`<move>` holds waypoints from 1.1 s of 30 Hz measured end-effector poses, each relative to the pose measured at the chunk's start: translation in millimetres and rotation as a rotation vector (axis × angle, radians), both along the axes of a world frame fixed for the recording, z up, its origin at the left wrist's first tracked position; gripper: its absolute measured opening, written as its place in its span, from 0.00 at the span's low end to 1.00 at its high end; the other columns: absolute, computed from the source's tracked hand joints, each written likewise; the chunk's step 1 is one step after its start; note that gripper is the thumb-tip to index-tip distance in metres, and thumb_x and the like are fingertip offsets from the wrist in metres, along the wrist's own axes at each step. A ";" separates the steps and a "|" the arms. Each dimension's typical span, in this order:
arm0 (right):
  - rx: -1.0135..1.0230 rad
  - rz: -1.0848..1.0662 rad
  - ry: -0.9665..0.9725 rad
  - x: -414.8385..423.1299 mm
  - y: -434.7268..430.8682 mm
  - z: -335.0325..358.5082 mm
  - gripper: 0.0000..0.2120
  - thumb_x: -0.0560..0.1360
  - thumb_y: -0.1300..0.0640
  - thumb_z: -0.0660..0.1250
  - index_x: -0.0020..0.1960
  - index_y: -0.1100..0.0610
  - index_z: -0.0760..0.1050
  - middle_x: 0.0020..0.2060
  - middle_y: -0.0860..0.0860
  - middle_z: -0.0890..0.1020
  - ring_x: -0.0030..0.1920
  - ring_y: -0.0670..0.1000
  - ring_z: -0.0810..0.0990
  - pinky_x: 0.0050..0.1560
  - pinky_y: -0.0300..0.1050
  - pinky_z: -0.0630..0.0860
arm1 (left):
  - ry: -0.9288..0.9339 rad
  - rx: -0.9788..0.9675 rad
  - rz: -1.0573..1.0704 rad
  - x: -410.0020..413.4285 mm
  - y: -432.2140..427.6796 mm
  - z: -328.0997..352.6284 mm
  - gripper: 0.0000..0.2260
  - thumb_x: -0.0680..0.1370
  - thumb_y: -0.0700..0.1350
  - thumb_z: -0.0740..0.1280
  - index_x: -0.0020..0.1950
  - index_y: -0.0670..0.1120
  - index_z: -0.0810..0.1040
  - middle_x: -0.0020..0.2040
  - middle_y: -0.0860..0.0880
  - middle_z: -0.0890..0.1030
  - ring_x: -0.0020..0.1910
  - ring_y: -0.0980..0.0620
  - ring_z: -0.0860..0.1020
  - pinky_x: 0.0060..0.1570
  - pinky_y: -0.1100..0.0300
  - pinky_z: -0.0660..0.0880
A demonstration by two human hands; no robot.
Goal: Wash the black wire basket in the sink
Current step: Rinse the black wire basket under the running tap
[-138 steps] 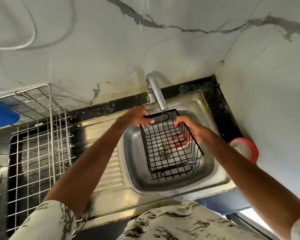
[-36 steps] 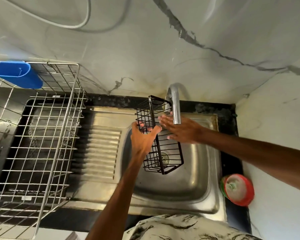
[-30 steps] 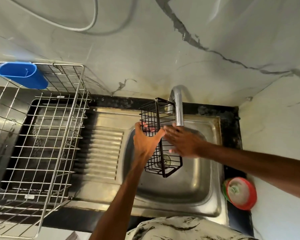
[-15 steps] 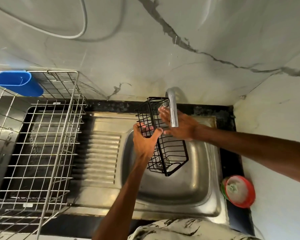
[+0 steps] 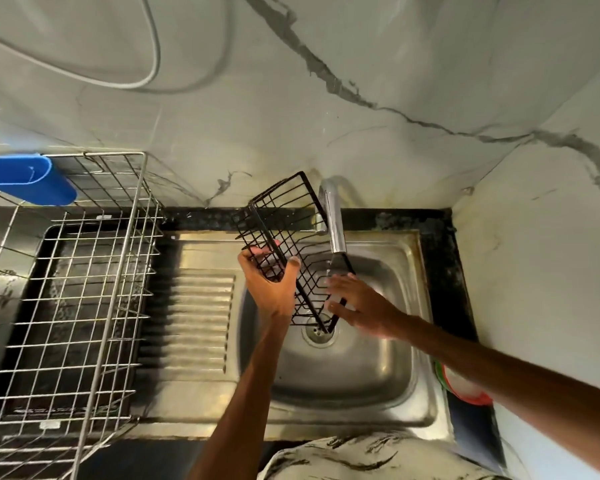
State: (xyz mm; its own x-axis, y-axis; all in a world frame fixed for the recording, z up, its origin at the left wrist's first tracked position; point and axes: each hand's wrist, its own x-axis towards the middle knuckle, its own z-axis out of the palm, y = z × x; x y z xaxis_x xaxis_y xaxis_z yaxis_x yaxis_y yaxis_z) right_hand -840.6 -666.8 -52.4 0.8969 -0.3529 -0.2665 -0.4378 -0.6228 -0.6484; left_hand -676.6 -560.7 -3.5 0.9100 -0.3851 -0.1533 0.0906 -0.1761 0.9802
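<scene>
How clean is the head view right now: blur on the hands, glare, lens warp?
Head view: right hand motion-blurred, as is the lower end of the black wire basket beside it; left hand, gripping the basket, fairly sharp; soft sheen on the sink steel, nothing blown out; wide-angle warp splays the dish rack at the left edge.

A pale marble-look back wall [image 5: 378, 39], crossed by a dark grey vein [image 5: 340, 86], meets a matching side wall [image 5: 551, 258] at the right. A thin white cable [image 5: 157, 57] loops across the back wall. Below, a black stone counter [image 5: 442, 271] carries a silver wire dish rack [image 5: 94, 306] at the left, with a blue plastic holder [image 5: 28, 183] on its rim.
</scene>
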 end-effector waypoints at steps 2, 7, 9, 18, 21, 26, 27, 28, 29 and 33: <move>-0.007 -0.358 -0.148 1.8 9.3 -0.5 0.23 0.79 0.44 0.66 0.71 0.54 0.71 0.68 0.50 0.74 0.70 0.47 0.69 0.68 0.35 0.65 | 0.002 -0.013 0.021 -7.1 1.0 2.3 0.28 0.69 0.46 0.79 0.63 0.45 0.69 0.56 0.51 0.77 0.57 0.59 0.78 0.62 0.50 0.77; 0.441 -1.026 -0.106 25.5 17.3 -13.1 0.26 0.76 0.48 0.73 0.67 0.63 0.72 0.58 0.53 0.78 0.61 0.55 0.78 0.53 0.42 0.72 | 0.103 -0.008 0.042 -28.2 8.5 12.2 0.41 0.67 0.55 0.75 0.74 0.41 0.62 0.65 0.49 0.75 0.64 0.60 0.75 0.71 0.49 0.73; 0.817 -1.058 -0.093 37.8 20.4 -13.1 0.17 0.81 0.52 0.64 0.58 0.66 0.77 0.47 0.58 0.85 0.52 0.59 0.85 0.44 0.44 0.78 | 0.182 0.048 0.005 -31.7 13.0 15.5 0.52 0.66 0.59 0.74 0.81 0.40 0.52 0.79 0.41 0.64 0.78 0.49 0.65 0.80 0.47 0.61; 0.880 -0.920 -0.100 42.4 8.3 -11.2 0.15 0.84 0.58 0.58 0.58 0.69 0.77 0.47 0.62 0.86 0.48 0.59 0.87 0.57 0.60 0.81 | 0.207 0.091 -0.301 -9.4 58.9 27.7 0.38 0.75 0.67 0.71 0.79 0.56 0.61 0.77 0.50 0.70 0.73 0.52 0.72 0.72 0.49 0.68; 0.893 -0.825 -0.094 33.6 1.5 -12.3 0.15 0.84 0.58 0.59 0.59 0.68 0.77 0.49 0.63 0.86 0.49 0.59 0.87 0.55 0.56 0.82 | 0.394 0.010 -0.162 27.3 75.7 35.9 0.30 0.77 0.69 0.64 0.69 0.48 0.74 0.66 0.46 0.81 0.65 0.46 0.81 0.69 0.40 0.74; 0.912 -0.686 -0.063 28.7 -1.3 -6.4 0.17 0.85 0.54 0.57 0.60 0.67 0.77 0.49 0.61 0.86 0.49 0.57 0.87 0.47 0.45 0.82 | 0.457 0.154 -0.309 84.4 58.2 76.9 0.37 0.76 0.74 0.59 0.72 0.47 0.73 0.62 0.39 0.83 0.58 0.38 0.83 0.62 0.33 0.77; 0.924 -0.649 -0.058 31.3 -1.4 -4.3 0.19 0.86 0.52 0.56 0.60 0.66 0.77 0.49 0.61 0.86 0.50 0.59 0.87 0.49 0.47 0.83 | 0.426 0.199 -0.396 89.1 52.2 83.6 0.35 0.77 0.73 0.60 0.72 0.48 0.73 0.61 0.39 0.83 0.57 0.38 0.84 0.60 0.33 0.78; 0.923 -0.620 -0.060 34.0 -2.2 -3.8 0.21 0.86 0.50 0.54 0.59 0.66 0.77 0.49 0.61 0.86 0.50 0.60 0.87 0.49 0.48 0.83 | 0.412 0.243 -0.458 92.1 47.2 90.8 0.36 0.76 0.73 0.62 0.74 0.50 0.71 0.61 0.38 0.82 0.55 0.38 0.85 0.59 0.34 0.78; 0.914 -0.610 -0.065 37.7 -3.7 -3.5 0.23 0.86 0.49 0.53 0.59 0.66 0.77 0.48 0.62 0.86 0.49 0.61 0.87 0.47 0.47 0.83 | 0.412 0.284 -0.495 94.8 42.8 94.3 0.37 0.73 0.73 0.66 0.75 0.51 0.69 0.61 0.39 0.82 0.54 0.39 0.86 0.58 0.36 0.80; 0.925 -0.672 -0.031 49.7 -10.8 -6.6 0.26 0.87 0.46 0.50 0.60 0.66 0.76 0.47 0.62 0.86 0.46 0.60 0.87 0.41 0.45 0.83 | 0.434 0.430 -0.597 95.8 30.4 101.3 0.49 0.61 0.73 0.76 0.75 0.52 0.68 0.64 0.42 0.80 0.57 0.41 0.84 0.55 0.40 0.81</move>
State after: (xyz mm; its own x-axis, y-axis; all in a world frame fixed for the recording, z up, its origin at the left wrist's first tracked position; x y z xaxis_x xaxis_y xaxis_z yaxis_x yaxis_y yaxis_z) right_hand -790.9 -677.6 -59.0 0.6118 -0.4437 -0.6548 -0.4779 0.4523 -0.7530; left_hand -580.8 -530.3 97.8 0.3999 -0.6098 -0.6842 0.2161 -0.6628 0.7170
